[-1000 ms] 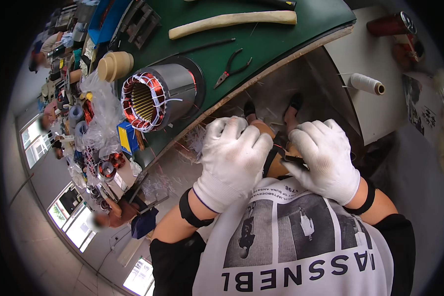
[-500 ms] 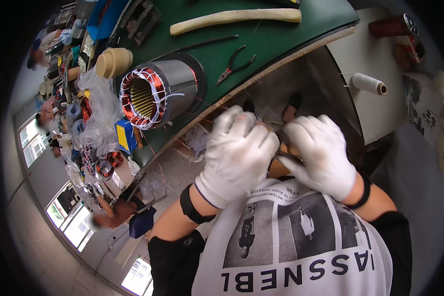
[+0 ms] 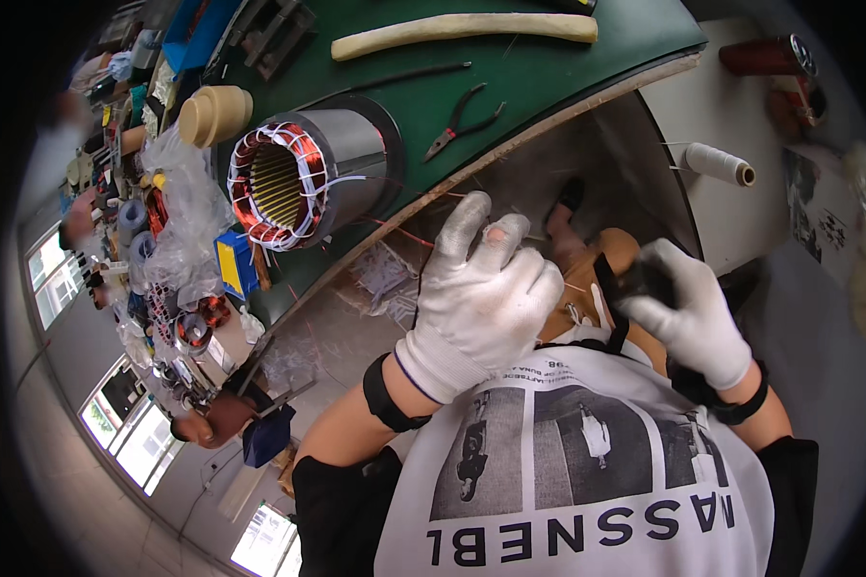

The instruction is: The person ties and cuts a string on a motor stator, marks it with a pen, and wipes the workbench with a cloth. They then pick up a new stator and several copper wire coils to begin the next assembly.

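- From where I stand, the wound motor stator point(image 3: 346, 159) lies on its side on the green surface point(image 3: 548, 72), ahead and to the left of both hands.
- Its long axis runs mostly left to right, the right end tipped a little farther away; the coil-ringed opening faces left.
- The left hand point(image 3: 496, 288) is clearly the nearer one, just off the surface's edge, with a red wire point(image 3: 409, 236) running from the stator toward it.
- That left hand is curled, back turned up; I cannot tell whether its fingers pinch the wire.
- The right hand point(image 3: 688, 313) is half closed over the lap, by something dark; blur keeps me from telling whether it grips it.
- I count two white-gloved hands, one stator, one pair of pliers point(image 3: 462, 123), one pale stick point(image 3: 464, 34), one cream flanged piece point(image 3: 215, 115), one blue-and-yellow box point(image 3: 236, 264) and one white thread spool point(image 3: 717, 163).
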`<move>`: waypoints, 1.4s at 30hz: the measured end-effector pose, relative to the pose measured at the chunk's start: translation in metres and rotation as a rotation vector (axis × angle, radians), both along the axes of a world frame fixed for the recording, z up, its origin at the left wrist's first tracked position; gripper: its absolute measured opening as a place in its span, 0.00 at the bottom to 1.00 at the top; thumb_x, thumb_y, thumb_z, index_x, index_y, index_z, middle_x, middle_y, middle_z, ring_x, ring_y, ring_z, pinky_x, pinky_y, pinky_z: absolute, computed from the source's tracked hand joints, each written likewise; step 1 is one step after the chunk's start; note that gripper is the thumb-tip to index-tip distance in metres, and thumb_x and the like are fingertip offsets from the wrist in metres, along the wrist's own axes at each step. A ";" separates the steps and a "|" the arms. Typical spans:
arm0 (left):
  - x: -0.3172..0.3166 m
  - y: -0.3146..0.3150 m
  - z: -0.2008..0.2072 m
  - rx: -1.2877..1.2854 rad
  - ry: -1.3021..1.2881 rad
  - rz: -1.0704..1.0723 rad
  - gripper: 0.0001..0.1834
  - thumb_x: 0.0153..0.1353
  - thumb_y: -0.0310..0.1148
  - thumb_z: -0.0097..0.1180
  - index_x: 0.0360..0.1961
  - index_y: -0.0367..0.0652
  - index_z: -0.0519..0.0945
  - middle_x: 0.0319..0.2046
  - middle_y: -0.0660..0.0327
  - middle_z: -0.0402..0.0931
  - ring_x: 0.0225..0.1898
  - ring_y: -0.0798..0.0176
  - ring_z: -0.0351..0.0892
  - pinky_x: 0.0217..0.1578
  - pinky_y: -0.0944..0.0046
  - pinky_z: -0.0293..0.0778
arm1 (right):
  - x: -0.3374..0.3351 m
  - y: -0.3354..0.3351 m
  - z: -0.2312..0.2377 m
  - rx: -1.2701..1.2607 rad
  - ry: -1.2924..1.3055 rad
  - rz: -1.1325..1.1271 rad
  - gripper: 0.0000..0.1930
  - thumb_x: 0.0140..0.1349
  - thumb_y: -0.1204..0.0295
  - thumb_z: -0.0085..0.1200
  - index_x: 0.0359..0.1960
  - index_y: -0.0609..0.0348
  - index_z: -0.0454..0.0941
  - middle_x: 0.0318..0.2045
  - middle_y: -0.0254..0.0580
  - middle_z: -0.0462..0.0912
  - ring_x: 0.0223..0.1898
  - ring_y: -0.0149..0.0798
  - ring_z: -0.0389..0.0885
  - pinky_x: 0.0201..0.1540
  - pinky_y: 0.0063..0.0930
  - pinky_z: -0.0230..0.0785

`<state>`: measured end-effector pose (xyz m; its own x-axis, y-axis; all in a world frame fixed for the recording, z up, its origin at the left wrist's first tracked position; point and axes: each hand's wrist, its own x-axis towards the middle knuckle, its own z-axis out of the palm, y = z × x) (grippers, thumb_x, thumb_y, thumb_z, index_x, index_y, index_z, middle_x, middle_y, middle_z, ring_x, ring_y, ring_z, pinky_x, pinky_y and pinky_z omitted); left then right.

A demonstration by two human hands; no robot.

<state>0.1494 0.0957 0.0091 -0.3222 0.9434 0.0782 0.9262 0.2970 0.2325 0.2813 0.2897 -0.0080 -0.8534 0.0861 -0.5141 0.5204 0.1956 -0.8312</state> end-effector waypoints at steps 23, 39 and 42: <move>-0.001 0.000 0.000 0.072 -0.096 -0.078 0.04 0.43 0.33 0.52 0.19 0.47 0.76 0.20 0.63 0.70 0.42 0.56 0.76 0.63 0.40 0.57 | -0.024 -0.020 -0.005 -0.657 -0.212 -0.055 0.18 0.57 0.63 0.61 0.37 0.68 0.76 0.29 0.36 0.78 0.34 0.30 0.78 0.39 0.24 0.70; -0.005 0.002 0.001 0.053 -0.118 -0.077 0.04 0.44 0.34 0.53 0.18 0.47 0.76 0.20 0.64 0.71 0.39 0.57 0.75 0.60 0.36 0.58 | -0.023 -0.040 0.007 0.665 0.546 0.250 0.17 0.38 0.67 0.66 0.32 0.54 0.76 0.34 0.38 0.77 0.36 0.40 0.76 0.38 0.34 0.64; -0.003 -0.001 0.007 0.015 -0.179 -0.072 0.04 0.44 0.33 0.54 0.18 0.47 0.76 0.21 0.64 0.71 0.39 0.57 0.74 0.60 0.35 0.58 | -0.001 -0.034 0.014 0.582 0.531 0.161 0.18 0.34 0.69 0.67 0.30 0.57 0.77 0.32 0.39 0.78 0.32 0.40 0.76 0.38 0.34 0.64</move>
